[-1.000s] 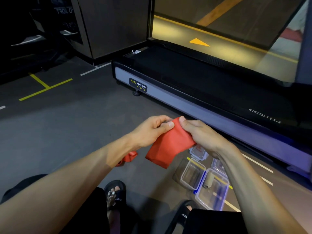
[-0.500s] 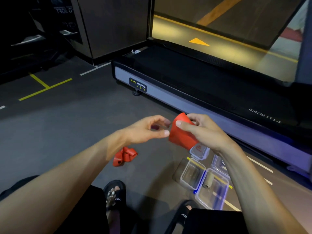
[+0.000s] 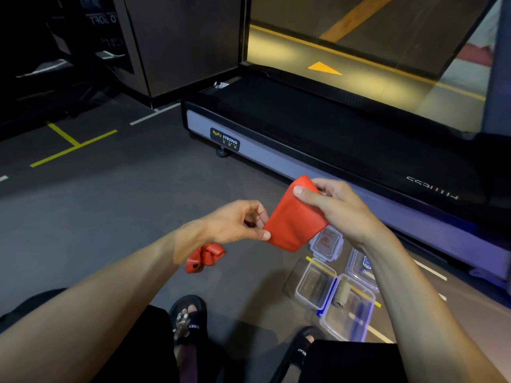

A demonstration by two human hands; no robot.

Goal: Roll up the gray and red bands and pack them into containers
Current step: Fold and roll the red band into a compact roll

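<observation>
Right hand [image 3: 340, 208] grips folded red band [image 3: 294, 222] at its top, thumb over the front; left hand [image 3: 235, 222] pinches its lower left corner. Second red band [image 3: 204, 257] lies crumpled on floor [image 3: 110, 217]. Clear containers [image 3: 331, 294] sit below (one holds a gray roll [image 3: 341, 297]).

A flat red band [image 3: 294, 221] is held above the floor, tilted, folded over at its top edge. A second red band [image 3: 204, 257] lies crumpled on the floor. A rolled gray band [image 3: 342, 297] is seen inside one of the clear containers [image 3: 349, 308] grouped on the floor.
</observation>
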